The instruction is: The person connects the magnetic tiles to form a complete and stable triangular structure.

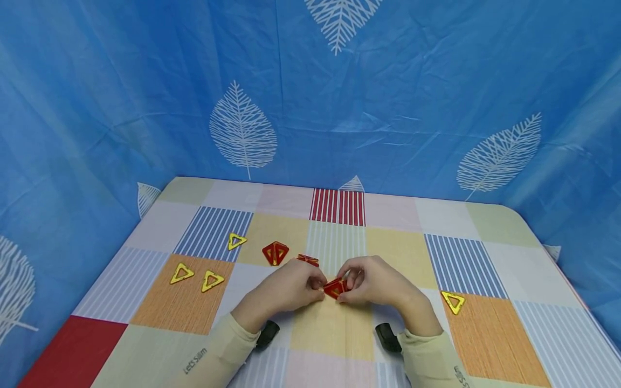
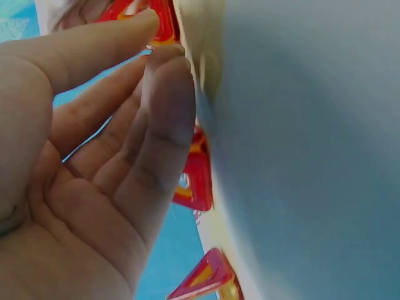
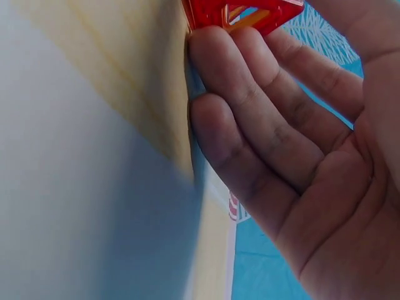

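Between both hands, low over the tabletop, is a red triangular tile shape point(image 1: 335, 289) with yellow inner edges; it looks like magnetic tiles joined at an angle. My right hand point(image 1: 375, 281) pinches its right side, thumb in front and fingers behind. At its left corner, the thumb and fingertips of my left hand point(image 1: 293, 288) pinch close together. The right wrist view shows the red shape point(image 3: 269, 14) against the fingertips. Behind the left hand lies another red piece point(image 1: 309, 260), partly hidden. Further left stands a red folded tile piece point(image 1: 275, 253).
Several yellow triangle tiles lie flat: one on the blue stripes point(image 1: 236, 241), others on the left orange patch point(image 1: 181, 273) point(image 1: 212, 281). One more yellow triangle point(image 1: 453, 302) is to the right. A patchwork cloth point(image 1: 335, 334) covers the table; a blue leaf-print curtain point(image 1: 388, 108) surrounds it.
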A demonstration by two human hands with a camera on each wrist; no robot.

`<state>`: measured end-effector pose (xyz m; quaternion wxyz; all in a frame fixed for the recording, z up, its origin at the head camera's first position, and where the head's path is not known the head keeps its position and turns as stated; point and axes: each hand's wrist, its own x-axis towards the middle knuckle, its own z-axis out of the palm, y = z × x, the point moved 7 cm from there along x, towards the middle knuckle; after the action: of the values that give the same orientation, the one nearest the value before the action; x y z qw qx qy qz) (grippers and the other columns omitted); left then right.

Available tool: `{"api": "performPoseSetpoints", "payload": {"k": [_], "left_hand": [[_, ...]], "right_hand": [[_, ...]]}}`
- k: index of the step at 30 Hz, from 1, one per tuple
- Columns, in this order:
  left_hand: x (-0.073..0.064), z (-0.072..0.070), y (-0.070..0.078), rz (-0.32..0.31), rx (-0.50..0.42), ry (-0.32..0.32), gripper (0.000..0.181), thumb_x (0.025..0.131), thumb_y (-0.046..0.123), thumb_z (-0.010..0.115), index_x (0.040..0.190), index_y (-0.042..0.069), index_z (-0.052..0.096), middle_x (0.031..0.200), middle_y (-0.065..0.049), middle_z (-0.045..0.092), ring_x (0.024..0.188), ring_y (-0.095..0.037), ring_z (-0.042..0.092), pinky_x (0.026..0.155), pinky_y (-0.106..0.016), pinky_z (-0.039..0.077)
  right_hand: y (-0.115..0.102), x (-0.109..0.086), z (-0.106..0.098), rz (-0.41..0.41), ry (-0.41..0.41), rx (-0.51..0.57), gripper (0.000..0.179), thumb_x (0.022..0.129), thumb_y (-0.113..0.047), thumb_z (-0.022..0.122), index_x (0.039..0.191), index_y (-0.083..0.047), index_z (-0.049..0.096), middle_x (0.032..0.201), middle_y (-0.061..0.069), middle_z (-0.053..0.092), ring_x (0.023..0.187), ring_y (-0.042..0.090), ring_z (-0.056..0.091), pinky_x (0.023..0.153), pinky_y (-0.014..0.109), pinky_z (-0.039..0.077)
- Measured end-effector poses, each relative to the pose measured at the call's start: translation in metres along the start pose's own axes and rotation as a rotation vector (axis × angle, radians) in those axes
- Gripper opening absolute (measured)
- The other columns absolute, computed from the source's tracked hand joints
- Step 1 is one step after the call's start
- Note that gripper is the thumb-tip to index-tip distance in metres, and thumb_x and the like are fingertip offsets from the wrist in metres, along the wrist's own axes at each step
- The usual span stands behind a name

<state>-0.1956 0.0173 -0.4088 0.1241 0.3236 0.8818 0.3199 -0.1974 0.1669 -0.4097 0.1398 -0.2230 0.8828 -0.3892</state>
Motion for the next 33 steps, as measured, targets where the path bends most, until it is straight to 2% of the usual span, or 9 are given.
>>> {"api": "performPoseSetpoints", "payload": {"k": [6,10,13,16,18,21,25,28,33], "left_hand": [[-0.004,-0.014,-0.002,0.049,-0.103,-0.009,0.018,0.089,0.013,0.079,0.105,0.006,0.076,0.077,0.012,0.063,0.064,-0.004,0.056,0.06,-0.024,0.049],[-0.008,-0.032,-0.002,0.108,-0.173,0.005,0.02,0.091,0.016,0.077,0.109,0.008,0.076,0.08,0.012,0.065,0.064,-0.006,0.059,0.059,-0.028,0.051],[-0.014,-0.048,-0.008,0.103,-0.268,0.017,0.02,0.092,0.02,0.076,0.11,0.012,0.076,0.082,0.007,0.068,0.065,-0.012,0.061,0.057,-0.031,0.052],[-0.02,-0.066,-0.016,0.079,-0.352,0.069,0.019,0.093,0.023,0.076,0.11,0.014,0.076,0.082,0.002,0.069,0.061,-0.018,0.061,0.053,-0.035,0.052],[-0.025,-0.08,-0.024,0.06,-0.387,0.133,0.018,0.093,0.023,0.076,0.108,0.014,0.076,0.081,-0.003,0.068,0.059,-0.023,0.059,0.051,-0.035,0.05],[-0.035,-0.102,-0.041,-0.025,-0.393,0.269,0.017,0.093,0.025,0.076,0.106,0.014,0.076,0.082,-0.005,0.064,0.061,-0.027,0.057,0.051,-0.035,0.05],[-0.049,-0.124,-0.072,-0.215,-0.332,0.408,0.023,0.093,0.03,0.075,0.108,0.013,0.075,0.092,-0.007,0.064,0.071,-0.029,0.056,0.056,-0.034,0.05],[-0.056,-0.13,-0.096,-0.348,-0.319,0.423,0.032,0.093,0.032,0.075,0.116,0.01,0.072,0.103,-0.01,0.062,0.083,-0.029,0.054,0.061,-0.035,0.049],[-0.062,-0.126,-0.126,-0.524,-0.359,0.353,0.051,0.092,0.032,0.075,0.136,0.01,0.06,0.127,-0.015,0.053,0.101,-0.034,0.05,0.07,-0.038,0.054]], "right_hand": [[0.006,-0.002,-0.008,0.018,0.054,-0.023,0.029,0.075,-0.017,0.09,0.097,-0.013,0.071,0.076,-0.005,0.064,0.067,0.012,0.061,0.063,0.03,0.052],[0.01,-0.002,-0.013,0.047,0.088,-0.027,0.03,0.076,-0.015,0.088,0.101,-0.011,0.071,0.078,-0.003,0.064,0.067,0.014,0.062,0.062,0.03,0.053],[0.014,-0.003,-0.017,0.074,0.113,-0.028,0.031,0.077,-0.013,0.087,0.103,-0.009,0.071,0.08,-0.002,0.063,0.067,0.015,0.062,0.062,0.031,0.053],[0.018,-0.003,-0.02,0.097,0.136,-0.036,0.032,0.078,-0.012,0.086,0.106,-0.007,0.071,0.081,-0.001,0.063,0.067,0.015,0.062,0.061,0.031,0.052],[0.021,-0.003,-0.022,0.107,0.15,-0.037,0.032,0.078,-0.011,0.085,0.107,-0.007,0.072,0.082,0.0,0.063,0.067,0.014,0.062,0.061,0.031,0.052],[0.024,-0.002,-0.024,0.12,0.174,-0.05,0.032,0.079,-0.011,0.084,0.108,-0.007,0.072,0.083,0.0,0.063,0.069,0.014,0.062,0.061,0.031,0.053],[0.026,-0.003,-0.03,0.143,0.225,-0.084,0.033,0.079,-0.011,0.083,0.11,-0.006,0.072,0.083,0.0,0.064,0.072,0.014,0.061,0.062,0.032,0.052],[0.028,-0.004,-0.035,0.157,0.266,-0.115,0.036,0.08,-0.012,0.083,0.112,-0.003,0.072,0.083,0.0,0.064,0.075,0.014,0.062,0.064,0.032,0.052],[0.032,-0.007,-0.041,0.195,0.309,-0.15,0.038,0.082,-0.014,0.083,0.115,0.0,0.071,0.085,0.002,0.065,0.078,0.016,0.062,0.067,0.034,0.052]]}}
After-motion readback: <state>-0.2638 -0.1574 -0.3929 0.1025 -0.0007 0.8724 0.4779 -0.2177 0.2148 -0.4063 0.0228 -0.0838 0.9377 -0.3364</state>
